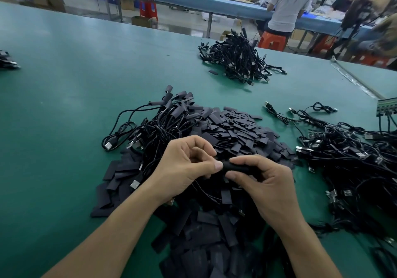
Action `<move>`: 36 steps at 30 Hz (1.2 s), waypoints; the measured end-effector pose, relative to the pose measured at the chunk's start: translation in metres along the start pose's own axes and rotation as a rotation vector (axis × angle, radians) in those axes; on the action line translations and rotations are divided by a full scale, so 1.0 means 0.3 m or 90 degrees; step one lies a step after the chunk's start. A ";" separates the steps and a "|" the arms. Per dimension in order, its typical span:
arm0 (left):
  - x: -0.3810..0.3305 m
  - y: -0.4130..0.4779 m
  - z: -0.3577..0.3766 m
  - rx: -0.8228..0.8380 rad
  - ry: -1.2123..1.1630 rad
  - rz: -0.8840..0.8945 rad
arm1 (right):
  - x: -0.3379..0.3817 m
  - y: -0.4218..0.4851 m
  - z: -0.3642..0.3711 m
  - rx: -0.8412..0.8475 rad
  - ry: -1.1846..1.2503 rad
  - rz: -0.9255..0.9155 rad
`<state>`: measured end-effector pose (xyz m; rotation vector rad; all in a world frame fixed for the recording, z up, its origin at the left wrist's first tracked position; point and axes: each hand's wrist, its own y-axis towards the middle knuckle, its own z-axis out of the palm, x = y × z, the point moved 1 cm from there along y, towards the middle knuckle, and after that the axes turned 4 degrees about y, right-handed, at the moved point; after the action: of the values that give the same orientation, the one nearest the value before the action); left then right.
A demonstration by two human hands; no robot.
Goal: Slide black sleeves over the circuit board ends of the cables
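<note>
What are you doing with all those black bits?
A person is fitting black sleeves onto cables. The left hand and the right hand pinch one sleeve between them, above a big pile of loose sleeves on the green table. More tangled cables lie at the right; another bundle lies farther back.

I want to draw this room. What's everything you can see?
flat black sleeve pieces: too many to count, black, heaped mid-table
black cables with sleeved ends: one pile, black, left of that heap
bundle of black cables: one, black, far across table
tangled black USB cables: one pile, black, right side
green circuit board strip: one, green, right edge
green table top: one, green, under everything
red plastic stools: at least two, red, background
person in pale shirt: one, standing in background
rounded black sleeve: one, black, pinched between both hands
left hand: one, its left end
right hand: one, its right part
</note>
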<state>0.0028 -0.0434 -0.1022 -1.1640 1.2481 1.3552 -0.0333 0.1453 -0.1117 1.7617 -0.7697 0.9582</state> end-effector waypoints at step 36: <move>-0.005 -0.001 0.003 0.005 -0.029 -0.012 | -0.003 0.004 0.003 -0.005 -0.111 -0.058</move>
<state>0.0033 -0.0426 -0.1007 -1.1304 1.2067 1.3552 -0.0345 0.1441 -0.1123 1.8744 -0.7943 0.7481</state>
